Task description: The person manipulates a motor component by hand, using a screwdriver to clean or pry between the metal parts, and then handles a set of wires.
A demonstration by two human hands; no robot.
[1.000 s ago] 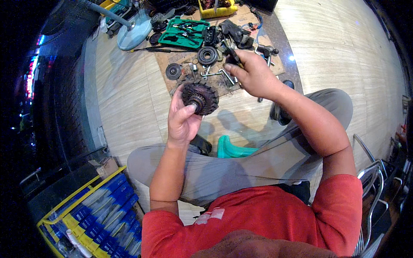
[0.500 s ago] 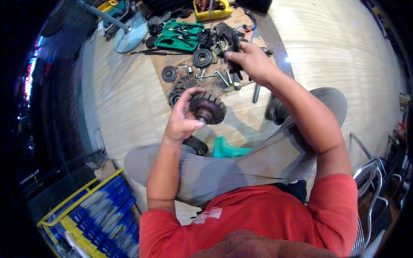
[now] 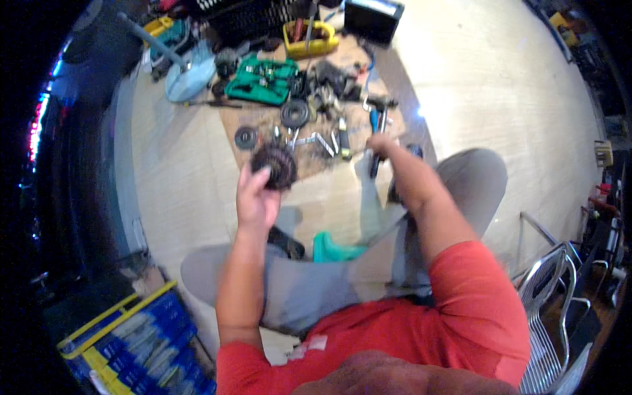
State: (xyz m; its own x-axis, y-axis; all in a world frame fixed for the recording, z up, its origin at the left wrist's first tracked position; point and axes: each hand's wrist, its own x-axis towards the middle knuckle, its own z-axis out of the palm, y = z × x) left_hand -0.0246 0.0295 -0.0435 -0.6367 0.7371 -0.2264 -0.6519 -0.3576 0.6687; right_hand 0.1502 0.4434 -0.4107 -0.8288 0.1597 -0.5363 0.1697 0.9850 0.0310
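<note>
My left hand (image 3: 255, 197) grips a round, dark, toothed metal part (image 3: 280, 161), thumb across its centre. My right hand (image 3: 382, 148) is blurred, its fingers closed around a long tool (image 3: 374, 168) with a dark lower handle, at the right edge of a stained cardboard sheet (image 3: 238, 158). Close by lie a blue handle (image 3: 374, 119), a yellow-and-black tool (image 3: 343, 141) and bent steel wrenches (image 3: 324, 145). Two dark round parts (image 3: 294, 113) (image 3: 246, 137) lie beyond my left hand.
An open green tool case (image 3: 260, 76), a yellow container (image 3: 309, 43), a black box (image 3: 373, 20) and a pale round stand (image 3: 187, 79) are at the back. A teal object (image 3: 332, 247) is between my legs; steel chairs (image 3: 546, 309) stand right, a blue-yellow rack (image 3: 141, 336) lower left.
My right hand has moved down onto the long tool; the dark object it held earlier no longer shows in it. My left hand with the toothed part has shifted left, as the whole view has moved.
</note>
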